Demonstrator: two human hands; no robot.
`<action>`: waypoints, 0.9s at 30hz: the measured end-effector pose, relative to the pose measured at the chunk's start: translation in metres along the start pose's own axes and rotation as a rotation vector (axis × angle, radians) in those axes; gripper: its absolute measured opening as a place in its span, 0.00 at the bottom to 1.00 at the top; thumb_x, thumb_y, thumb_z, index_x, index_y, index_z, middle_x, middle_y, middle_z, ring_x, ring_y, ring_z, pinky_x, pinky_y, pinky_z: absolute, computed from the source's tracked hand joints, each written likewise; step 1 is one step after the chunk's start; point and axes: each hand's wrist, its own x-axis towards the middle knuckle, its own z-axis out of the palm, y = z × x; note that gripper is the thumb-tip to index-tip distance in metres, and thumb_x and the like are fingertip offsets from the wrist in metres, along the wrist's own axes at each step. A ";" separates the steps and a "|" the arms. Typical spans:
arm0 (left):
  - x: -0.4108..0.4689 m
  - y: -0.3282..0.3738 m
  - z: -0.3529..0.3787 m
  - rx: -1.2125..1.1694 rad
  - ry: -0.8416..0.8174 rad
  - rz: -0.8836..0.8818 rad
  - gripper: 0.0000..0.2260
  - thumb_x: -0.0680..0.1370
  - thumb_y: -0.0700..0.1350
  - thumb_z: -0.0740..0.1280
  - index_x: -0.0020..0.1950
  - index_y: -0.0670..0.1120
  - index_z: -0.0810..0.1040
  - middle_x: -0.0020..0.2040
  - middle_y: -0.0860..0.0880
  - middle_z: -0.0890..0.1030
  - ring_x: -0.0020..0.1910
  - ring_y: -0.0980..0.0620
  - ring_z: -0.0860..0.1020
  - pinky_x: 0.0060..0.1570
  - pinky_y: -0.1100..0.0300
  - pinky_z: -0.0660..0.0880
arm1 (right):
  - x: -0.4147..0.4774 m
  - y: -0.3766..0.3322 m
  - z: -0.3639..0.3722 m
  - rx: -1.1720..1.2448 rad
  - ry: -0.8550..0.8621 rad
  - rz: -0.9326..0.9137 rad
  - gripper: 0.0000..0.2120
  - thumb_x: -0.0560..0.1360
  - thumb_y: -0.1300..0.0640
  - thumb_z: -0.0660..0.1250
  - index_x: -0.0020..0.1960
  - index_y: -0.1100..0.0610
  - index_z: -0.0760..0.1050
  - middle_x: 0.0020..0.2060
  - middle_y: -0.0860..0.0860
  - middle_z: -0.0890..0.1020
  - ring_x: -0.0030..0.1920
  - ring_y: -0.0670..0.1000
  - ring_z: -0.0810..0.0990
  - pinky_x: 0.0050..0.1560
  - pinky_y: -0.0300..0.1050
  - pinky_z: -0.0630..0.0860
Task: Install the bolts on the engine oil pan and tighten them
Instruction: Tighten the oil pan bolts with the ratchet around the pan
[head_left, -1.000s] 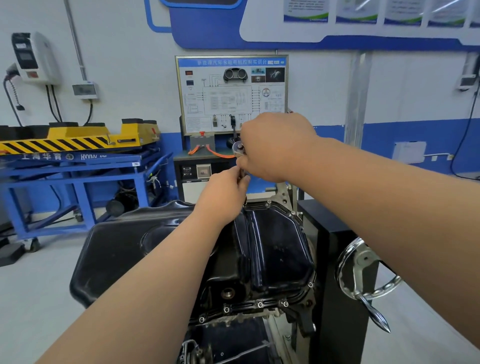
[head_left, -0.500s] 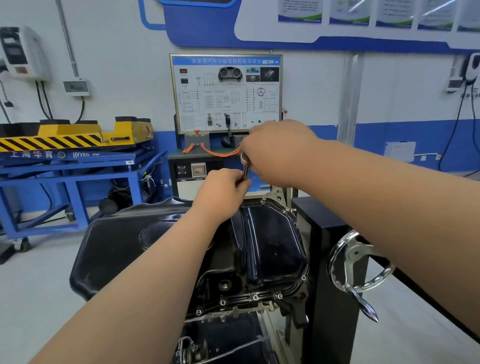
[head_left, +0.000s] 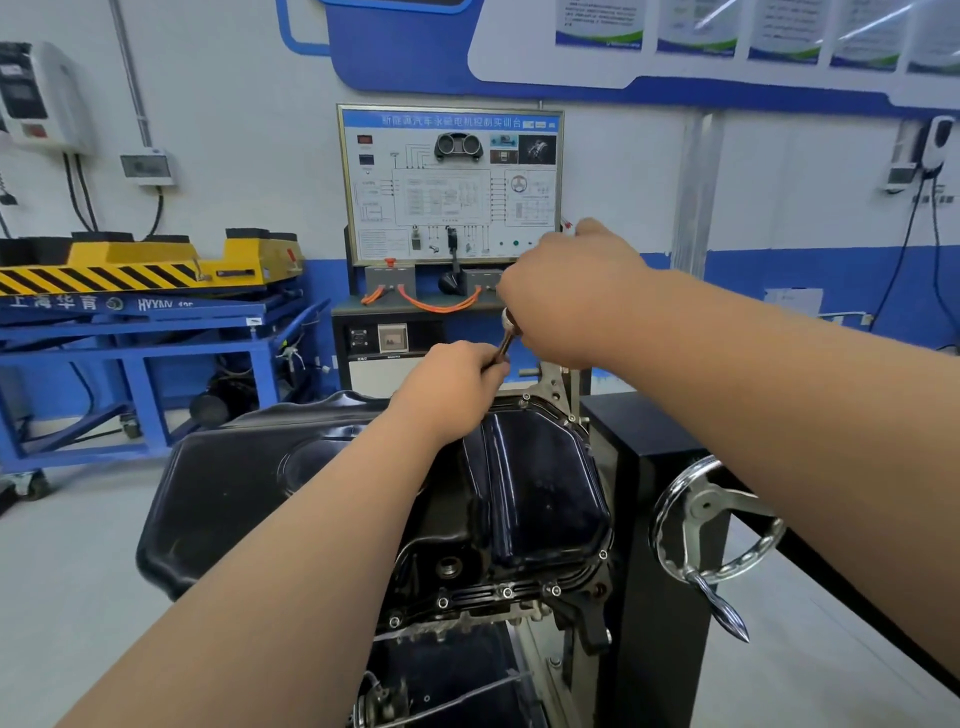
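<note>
Head view: two bare forearms reach out over the black engine oil pan (head_left: 540, 499), which sits upside-down on a black stand (head_left: 654, 519) in the middle of the picture. One ratchet wrench (head_left: 508, 325) stands nearly upright over the pan's twelve o'clock edge. The left hand (head_left: 452, 384) has its fingers wrapped round the lower shaft, just above the flange. The right hand (head_left: 566, 301), at one o'clock from the left, is clenched over the wrench's upper end, so that only the shiny head pokes out beside it; the handle is hidden inside the fist.

Along the pan's six o'clock flange four bolts (head_left: 506, 592) sit in a row, with a fifth at the four o'clock corner. One drain hole (head_left: 448, 566) shows above them.

One chrome handwheel (head_left: 717, 525) hangs on the stand at three o'clock of the pan. One black tray (head_left: 234, 488) lies at nine o'clock. One wiring training board (head_left: 452, 182) stands at twelve o'clock against the wall, and one yellow and blue lift cart (head_left: 130, 270) at ten o'clock.
</note>
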 end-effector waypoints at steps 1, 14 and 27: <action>0.000 0.000 0.001 0.000 0.014 -0.008 0.13 0.81 0.47 0.60 0.36 0.54 0.70 0.31 0.56 0.72 0.34 0.52 0.72 0.32 0.58 0.64 | 0.000 -0.001 0.000 -0.008 0.029 -0.013 0.18 0.75 0.59 0.63 0.34 0.51 0.57 0.31 0.49 0.63 0.40 0.52 0.66 0.53 0.50 0.62; 0.002 0.003 -0.002 0.006 -0.065 -0.072 0.12 0.82 0.48 0.56 0.42 0.47 0.73 0.39 0.49 0.76 0.41 0.47 0.74 0.42 0.53 0.72 | 0.002 -0.009 -0.003 0.001 0.087 -0.101 0.06 0.74 0.62 0.62 0.44 0.51 0.70 0.37 0.49 0.72 0.44 0.54 0.72 0.58 0.53 0.64; 0.005 0.003 -0.002 -0.019 -0.133 -0.097 0.10 0.82 0.48 0.56 0.45 0.48 0.72 0.38 0.52 0.74 0.40 0.51 0.74 0.41 0.56 0.70 | 0.000 -0.008 0.001 0.070 0.046 0.023 0.09 0.75 0.57 0.62 0.40 0.52 0.62 0.31 0.48 0.63 0.42 0.52 0.65 0.64 0.57 0.59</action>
